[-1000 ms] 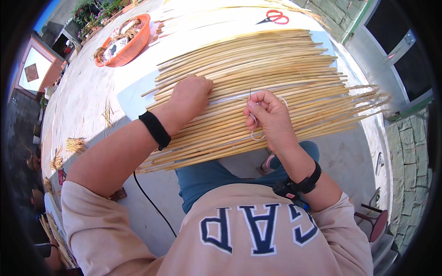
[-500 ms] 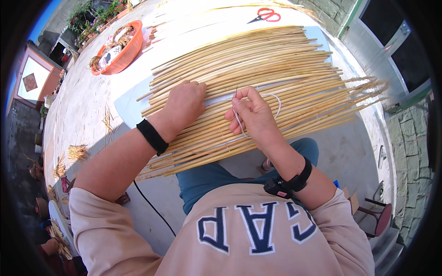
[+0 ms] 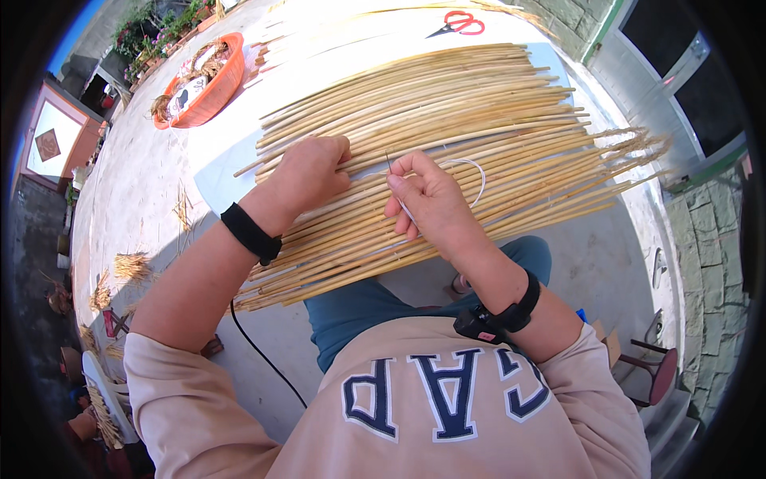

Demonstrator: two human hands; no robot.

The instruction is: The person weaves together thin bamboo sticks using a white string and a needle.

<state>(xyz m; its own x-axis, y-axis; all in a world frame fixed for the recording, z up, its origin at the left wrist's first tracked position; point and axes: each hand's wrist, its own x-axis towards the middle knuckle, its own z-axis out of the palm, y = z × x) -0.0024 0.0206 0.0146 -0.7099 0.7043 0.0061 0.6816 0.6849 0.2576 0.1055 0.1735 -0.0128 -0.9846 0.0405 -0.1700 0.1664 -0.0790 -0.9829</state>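
Long pale-yellow reed stalks [image 3: 511,188] lie side by side in a sheet on the white table [image 3: 223,168], with frayed ends at the right. My left hand [image 3: 311,176] rests on the stalks left of centre, its fingers curled down; what they grip is hidden. My right hand [image 3: 423,199], just right of it, pinches a thin upright needle [image 3: 388,164] between thumb and fingers. A loose white thread [image 3: 481,180] loops from that hand across the stalks.
Red-handled scissors [image 3: 463,24] lie at the back. An orange basin [image 3: 214,88] of fibre sits back left. Straw bundles [image 3: 132,266] lie on the floor at left. A co-worker's hand [image 3: 84,425] shows lower left, a stool [image 3: 662,375] lower right.
My right hand has moved left with the needle, closer to my left hand. My left hand stays curled on the stalks. The whole view has shifted slightly.
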